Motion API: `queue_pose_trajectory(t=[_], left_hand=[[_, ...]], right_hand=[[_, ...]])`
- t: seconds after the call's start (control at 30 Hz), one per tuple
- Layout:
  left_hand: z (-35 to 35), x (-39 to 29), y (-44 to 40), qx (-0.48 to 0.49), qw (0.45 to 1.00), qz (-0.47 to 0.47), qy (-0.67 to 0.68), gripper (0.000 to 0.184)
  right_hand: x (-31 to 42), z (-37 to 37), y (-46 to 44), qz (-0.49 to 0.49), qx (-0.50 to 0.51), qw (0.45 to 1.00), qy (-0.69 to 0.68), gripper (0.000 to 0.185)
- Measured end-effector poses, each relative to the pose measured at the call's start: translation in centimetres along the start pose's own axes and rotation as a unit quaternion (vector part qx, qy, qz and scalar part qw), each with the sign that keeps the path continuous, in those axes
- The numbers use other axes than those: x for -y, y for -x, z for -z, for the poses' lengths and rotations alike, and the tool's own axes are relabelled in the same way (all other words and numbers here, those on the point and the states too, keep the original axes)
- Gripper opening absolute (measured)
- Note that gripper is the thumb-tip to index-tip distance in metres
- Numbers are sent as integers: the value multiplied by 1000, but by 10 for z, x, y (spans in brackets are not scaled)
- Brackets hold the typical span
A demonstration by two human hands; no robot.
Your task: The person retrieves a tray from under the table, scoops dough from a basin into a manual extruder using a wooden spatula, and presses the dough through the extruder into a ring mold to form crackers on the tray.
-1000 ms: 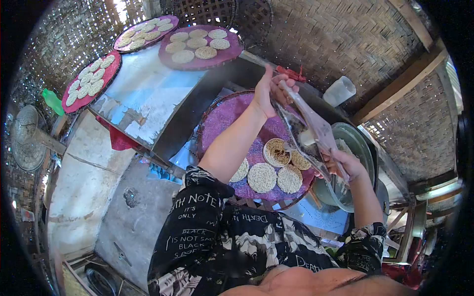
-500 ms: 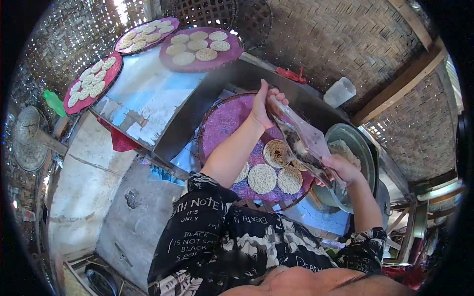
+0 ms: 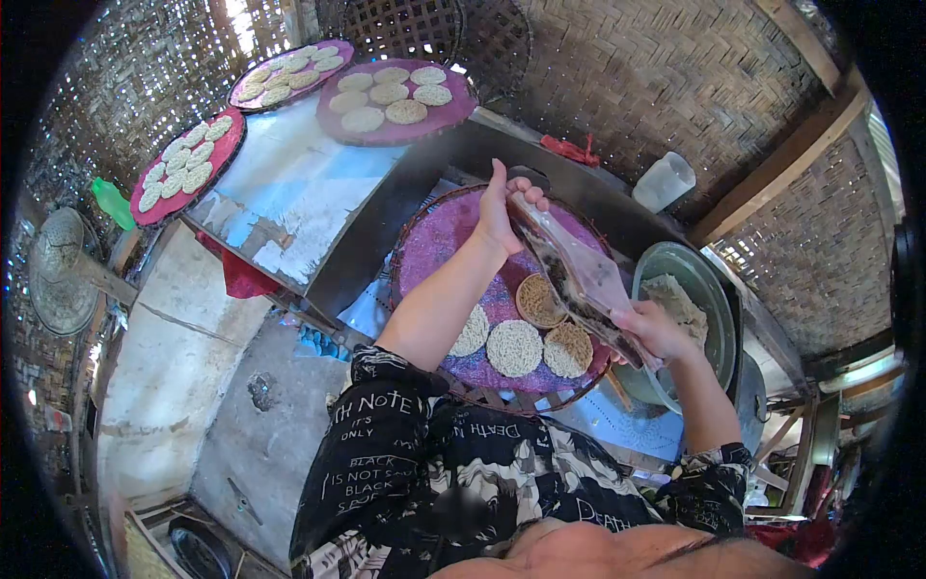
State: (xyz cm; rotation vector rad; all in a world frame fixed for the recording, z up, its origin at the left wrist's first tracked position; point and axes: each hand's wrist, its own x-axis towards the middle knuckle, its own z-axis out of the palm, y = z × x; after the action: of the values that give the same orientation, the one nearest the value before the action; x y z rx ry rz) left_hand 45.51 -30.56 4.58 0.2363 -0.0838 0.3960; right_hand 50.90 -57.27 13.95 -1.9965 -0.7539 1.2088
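Observation:
Both hands are closed around a long two-handled press (image 3: 590, 280), pale on top and dark along its lower side, held slantwise over a round purple-lined tray (image 3: 434, 236). My left hand (image 3: 503, 207) wraps its far end with the thumb sticking up. My right hand (image 3: 654, 333) grips the near end, beside a green basin (image 3: 721, 343). Under the press, a round ring (image 3: 521, 307) holds brownish, shaded noodle-like strands (image 3: 542, 301). Flat discs of pale strands, such as the middle disc (image 3: 515, 347), lie along the tray's near side. The press hides part of the tray.
Pale dough (image 3: 672, 307) lies in the basin. Several disc-laden trays, including a purple tray (image 3: 371, 125) and a red tray (image 3: 193, 159), stand at the back left. A dark upright board (image 3: 357, 227) borders the work tray. A translucent container (image 3: 666, 181) stands at the back right.
The press and both hands have shifted slightly left and lower in view. The ring under the press looks fuller of strands, and the right disc shows more fully.

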Motion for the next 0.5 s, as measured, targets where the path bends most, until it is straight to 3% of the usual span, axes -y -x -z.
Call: queue_pose_trajectory(t=[0.1, 0.2, 0.23, 0.3, 0.33, 0.37, 0.43, 0.47, 0.5], left_hand=[[-6, -5, 7, 25, 998, 19, -45, 59], [-51, -22, 27, 117, 988, 75, -70, 52], [-50, -19, 33, 161, 955, 51, -243, 52], [-48, -11, 51, 234, 793, 0, -562, 65], [-48, -6, 61, 167, 720, 26, -673, 67], [-69, 0, 78, 80, 630, -40, -772, 54], [-71, -3, 95, -121, 592, -28, -796, 46], [-61, -6, 99, -127, 775, -53, -617, 38], [-37, -9, 99, -122, 906, -74, -398, 29]], right_hand=[[-2, 2, 6, 59, 20, 996, -56, 70], [7, 0, 11, 151, 47, 976, -147, 79], [12, -2, 12, 172, 49, 969, -173, 82], [26, -15, 11, 173, 21, 963, -204, 88], [22, -17, 1, 192, 45, 961, -193, 86], [17, -19, -10, 211, 69, 958, -183, 85], [16, -24, -30, 268, 153, 931, -195, 77], [14, -24, -42, 277, 69, 952, -112, 68], [8, -23, -56, 280, -18, 959, -30, 60]])
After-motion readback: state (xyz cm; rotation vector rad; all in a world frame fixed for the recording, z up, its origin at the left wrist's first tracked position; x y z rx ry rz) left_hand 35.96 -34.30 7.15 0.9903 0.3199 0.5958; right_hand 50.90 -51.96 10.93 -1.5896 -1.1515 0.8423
